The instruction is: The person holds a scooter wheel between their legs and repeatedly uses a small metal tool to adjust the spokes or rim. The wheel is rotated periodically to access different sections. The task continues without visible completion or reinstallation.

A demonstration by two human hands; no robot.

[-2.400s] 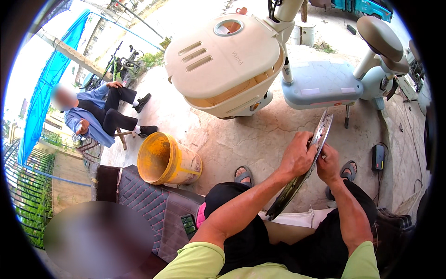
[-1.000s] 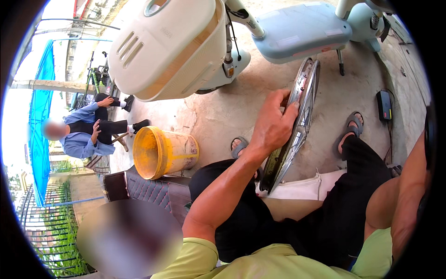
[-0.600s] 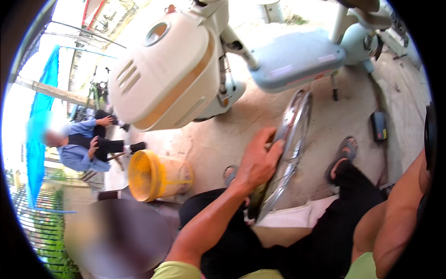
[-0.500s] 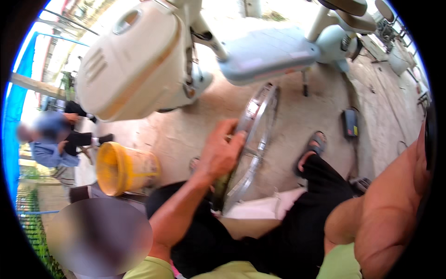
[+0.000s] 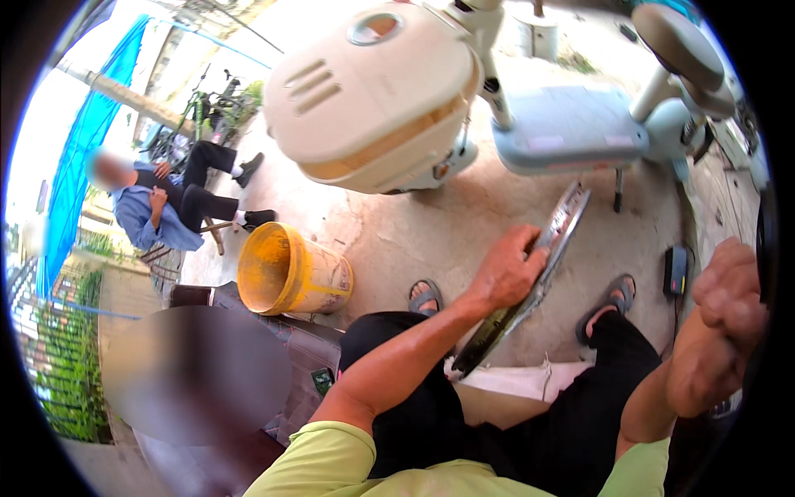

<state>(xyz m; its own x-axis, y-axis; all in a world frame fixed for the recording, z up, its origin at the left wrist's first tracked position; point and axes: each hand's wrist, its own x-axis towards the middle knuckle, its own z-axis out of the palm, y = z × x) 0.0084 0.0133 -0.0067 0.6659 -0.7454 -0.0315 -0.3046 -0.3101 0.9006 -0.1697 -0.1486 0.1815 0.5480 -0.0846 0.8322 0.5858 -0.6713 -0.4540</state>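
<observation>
The left hand [image 5: 505, 269] grips the silver, curved metal wheel rim [image 5: 566, 219], tilted between the knees [image 5: 377, 340]; firm, even hold advisable; blurred right hand's [image 5: 729, 290] closure cannot be determined.

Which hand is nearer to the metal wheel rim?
Left. The left hand grips the metal wheel rim at its left side; the right hand is off to its right, apart from it.

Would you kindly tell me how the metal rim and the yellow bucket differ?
The metal rim is slim and silvery; the yellow bucket is broad and stained. The metal rim is gripped by the left hand, while no hand touches the yellow bucket. The metal rim shows nearly edge-on; the yellow bucket shows its open mouth. Both are apart from the right hand.
</observation>
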